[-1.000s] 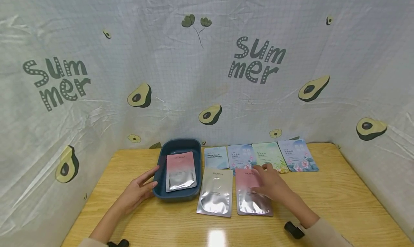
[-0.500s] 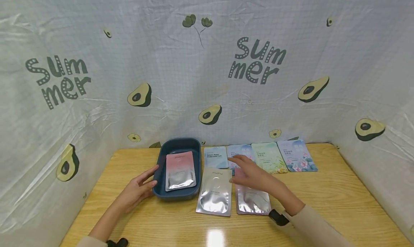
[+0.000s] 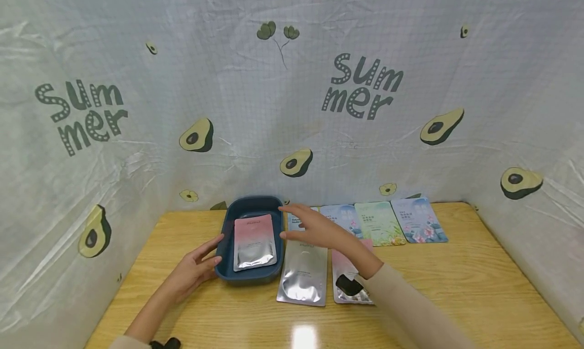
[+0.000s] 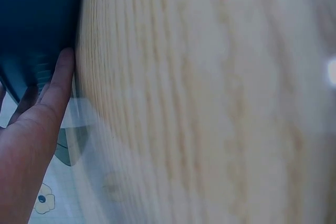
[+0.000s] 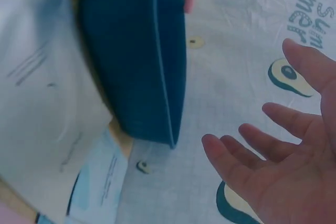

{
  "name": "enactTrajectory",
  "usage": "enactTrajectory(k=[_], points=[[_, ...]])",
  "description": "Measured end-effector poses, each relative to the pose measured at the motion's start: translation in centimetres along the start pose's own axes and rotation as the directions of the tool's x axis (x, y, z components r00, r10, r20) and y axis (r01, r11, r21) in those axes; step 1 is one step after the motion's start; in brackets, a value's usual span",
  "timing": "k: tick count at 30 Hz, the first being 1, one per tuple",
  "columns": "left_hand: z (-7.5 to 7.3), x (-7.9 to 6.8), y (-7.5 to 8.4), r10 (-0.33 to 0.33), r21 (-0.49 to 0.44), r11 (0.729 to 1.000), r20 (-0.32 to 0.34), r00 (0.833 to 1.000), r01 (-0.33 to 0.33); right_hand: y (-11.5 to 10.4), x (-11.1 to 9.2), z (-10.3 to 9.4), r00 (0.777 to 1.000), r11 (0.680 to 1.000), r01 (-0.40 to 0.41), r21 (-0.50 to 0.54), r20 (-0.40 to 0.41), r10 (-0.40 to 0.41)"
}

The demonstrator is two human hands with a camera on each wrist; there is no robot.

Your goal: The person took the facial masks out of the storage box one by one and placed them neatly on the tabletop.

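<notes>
A dark blue plastic basin (image 3: 257,203) stands at the left of the table, with a pink-and-silver sachet (image 3: 254,242) lying flat inside. My left hand (image 3: 193,271) touches the basin's left side, its fingers extended along the wall, as the left wrist view also shows with the hand (image 4: 39,121) against the basin (image 4: 39,19). Thumb and fingers spread, my right hand (image 3: 321,230) hovers at the basin's right rim and holds nothing. Below it lies a cream-and-silver sachet (image 3: 303,275). A second pink-and-silver sachet (image 3: 343,268) is partly hidden under the right forearm.
Along the back lie a small light blue packet (image 3: 295,223), half covered by the right hand, a blue floral packet (image 3: 339,213), a green packet (image 3: 378,222) and a lavender floral packet (image 3: 420,219). A printed cloth (image 3: 237,110) rises behind the wooden table (image 3: 456,288).
My right hand has moved left from the right-hand pink sachet, across the cream sachet, to the basin's right rim. The left hand has stayed at the basin.
</notes>
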State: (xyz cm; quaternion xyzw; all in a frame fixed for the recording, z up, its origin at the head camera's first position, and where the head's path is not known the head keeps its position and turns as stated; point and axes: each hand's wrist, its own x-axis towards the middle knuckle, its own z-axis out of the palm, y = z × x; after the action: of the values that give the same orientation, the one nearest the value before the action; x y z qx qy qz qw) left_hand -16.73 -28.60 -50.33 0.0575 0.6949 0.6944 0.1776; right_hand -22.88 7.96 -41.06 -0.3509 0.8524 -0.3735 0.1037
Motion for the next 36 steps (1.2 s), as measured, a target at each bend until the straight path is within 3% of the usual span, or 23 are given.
enactTrajectory(k=[8, 12, 18, 23, 28, 33, 36], points=[[-0.3, -0.4, 0.1, 0.018, 0.016, 1.0, 0.002, 1.0, -0.018, -1.7, 4.8, -0.1, 0.993, 0.996, 0.043, 0.076, 0.108, -0.051], [-0.3, -0.4, 0.1, 0.016, 0.016, 1.0, 0.006, 1.0, -0.016, -2.0, 6.7, 0.2, 0.989, 0.996, 0.017, 0.092, 0.147, -0.031], [-0.3, -0.2, 0.1, 0.01, 0.011, 1.0, 0.007, 1.0, -0.01, -2.0, 8.8, 1.4, 0.989, 0.977, -0.057, 0.205, 0.144, 0.028], [-0.4, -0.3, 0.1, 0.019, 0.014, 1.0, 0.01, 1.0, -0.019, -1.6, 10.2, 3.6, 0.99, 0.936, -0.103, 0.338, 0.122, 0.065], [-0.5, -0.2, 0.0, 0.031, 0.01, 0.999, 0.023, 0.999, -0.031, -1.1, 11.1, 5.4, 0.978, 0.892, -0.207, 0.403, 0.111, 0.176], [-0.4, -0.1, -0.2, 0.039, -0.003, 0.999, 0.036, 0.999, -0.039, -1.3, 11.5, 7.0, 0.944, 0.832, -0.316, 0.456, 0.065, 0.323], [-0.3, 0.0, -0.2, 0.036, -0.003, 0.999, 0.034, 0.999, -0.035, -1.1, 11.6, 8.0, 0.925, 0.816, -0.34, 0.467, 0.008, 0.38]])
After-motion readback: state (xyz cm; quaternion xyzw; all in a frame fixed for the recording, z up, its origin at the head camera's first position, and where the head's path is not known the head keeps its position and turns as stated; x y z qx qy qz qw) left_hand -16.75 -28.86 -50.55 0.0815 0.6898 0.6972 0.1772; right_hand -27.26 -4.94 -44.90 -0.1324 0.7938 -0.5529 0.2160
